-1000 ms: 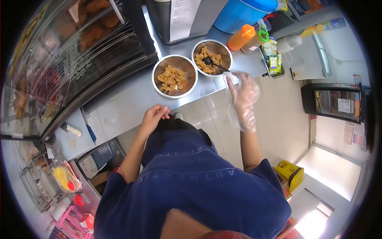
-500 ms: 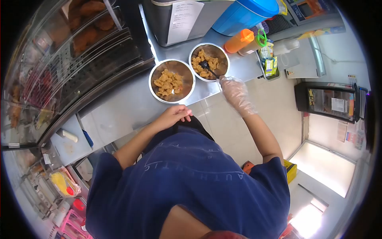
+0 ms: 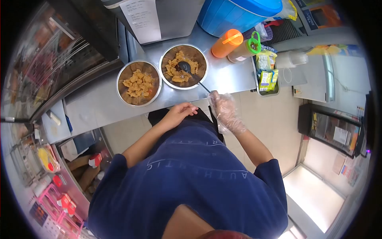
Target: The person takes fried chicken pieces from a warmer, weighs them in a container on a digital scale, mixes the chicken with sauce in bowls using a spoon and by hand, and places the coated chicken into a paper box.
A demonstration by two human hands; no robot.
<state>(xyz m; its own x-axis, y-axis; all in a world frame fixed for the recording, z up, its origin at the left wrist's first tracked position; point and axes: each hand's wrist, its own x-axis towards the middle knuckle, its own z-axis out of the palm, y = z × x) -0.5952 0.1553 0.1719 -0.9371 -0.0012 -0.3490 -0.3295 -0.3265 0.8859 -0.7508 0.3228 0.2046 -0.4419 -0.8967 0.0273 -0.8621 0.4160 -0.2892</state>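
A clear plastic glove covers my right hand (image 3: 225, 111), which is closed on the handle end of a black spoon (image 3: 193, 75). The spoon's head rests among fried, breaded pieces in the right steel bowl (image 3: 204, 71). Beside it on the left stands a second steel bowl (image 3: 119, 85) with similar golden-brown pieces (image 3: 139, 83). My bare left hand (image 3: 181, 115) hovers in front of my waist, close to the counter edge, with loosely bent fingers and nothing visible in it.
Behind the bowls on the steel counter (image 3: 95, 105) stand a grey bin-like container (image 3: 175, 20) and a blue tub (image 3: 227, 20). An orange bottle (image 3: 227, 44), a green-capped bottle (image 3: 246, 49) and a tray of packets (image 3: 267, 77) are to the right. A glass display case (image 3: 59, 51) flanks the left.
My right hand has drawn back toward my body, and more of the spoon's handle shows. The spoon's head stays in the right bowl. The view has shifted, moving the bowls leftward.
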